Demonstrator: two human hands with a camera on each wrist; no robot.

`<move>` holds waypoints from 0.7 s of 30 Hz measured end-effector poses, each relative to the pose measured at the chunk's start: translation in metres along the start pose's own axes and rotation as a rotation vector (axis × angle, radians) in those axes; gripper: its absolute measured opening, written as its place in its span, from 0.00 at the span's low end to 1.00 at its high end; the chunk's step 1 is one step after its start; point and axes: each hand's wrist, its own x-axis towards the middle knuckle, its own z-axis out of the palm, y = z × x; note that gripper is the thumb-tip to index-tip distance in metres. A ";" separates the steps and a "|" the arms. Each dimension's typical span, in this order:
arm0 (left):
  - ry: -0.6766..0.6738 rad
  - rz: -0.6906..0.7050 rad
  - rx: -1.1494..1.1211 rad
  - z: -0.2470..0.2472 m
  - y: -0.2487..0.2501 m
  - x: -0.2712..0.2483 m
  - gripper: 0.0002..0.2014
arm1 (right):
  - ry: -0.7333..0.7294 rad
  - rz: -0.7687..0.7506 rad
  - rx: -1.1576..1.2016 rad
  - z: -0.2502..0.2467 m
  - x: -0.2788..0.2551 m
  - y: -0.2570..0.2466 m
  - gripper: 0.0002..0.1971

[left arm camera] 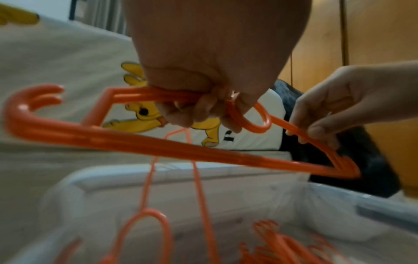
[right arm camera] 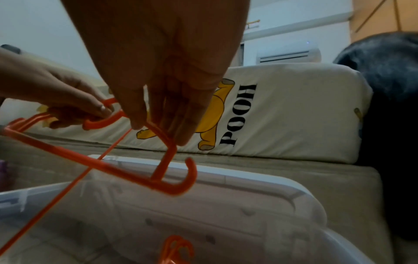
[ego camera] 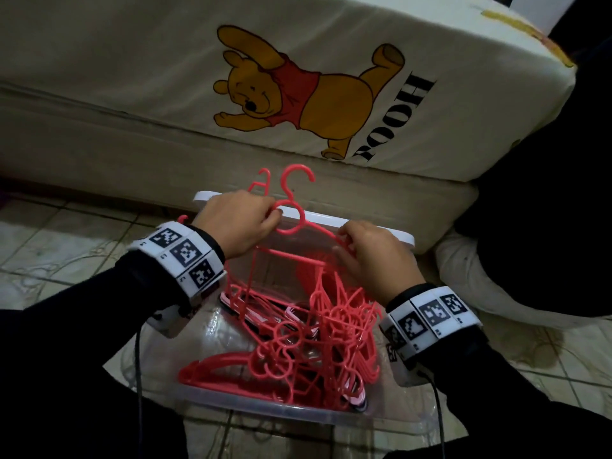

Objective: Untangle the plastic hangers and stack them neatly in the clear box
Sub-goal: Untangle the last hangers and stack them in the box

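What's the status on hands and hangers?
Left hand grips coral plastic hanger near its loop; right hand pinches its arm. Tangled pile remains in clear plastic box.

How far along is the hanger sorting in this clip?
Partly done at best: some coral plastic hangers stand lined up at the right of the clear plastic box, but a tangled heap fills its middle. In hand: the left hand and right hand hold a lifted hanger bunch. Left: untangling and stacking the rest.

The right hand [right arm camera: 162, 85] pinched an orange hanger [right arm camera: 167, 160] above the clear box [right arm camera: 248, 210] while the left hand [right arm camera: 56, 100] gripped its neck.
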 end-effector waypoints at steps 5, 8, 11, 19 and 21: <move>-0.001 -0.135 0.037 -0.009 -0.024 0.006 0.18 | -0.137 0.157 -0.020 0.017 0.002 0.015 0.07; 0.015 -0.188 0.010 -0.013 -0.029 0.006 0.18 | -0.275 0.166 0.013 0.036 0.004 0.009 0.08; 0.030 -0.219 -0.046 -0.014 -0.032 0.008 0.19 | -0.354 0.156 0.118 0.058 0.017 -0.008 0.11; 0.162 -0.276 -0.166 -0.021 -0.037 0.016 0.17 | -0.233 0.379 0.695 0.101 0.062 -0.077 0.26; 0.190 -0.279 -0.190 -0.022 -0.036 0.017 0.14 | -0.183 0.420 0.804 0.103 0.069 -0.089 0.22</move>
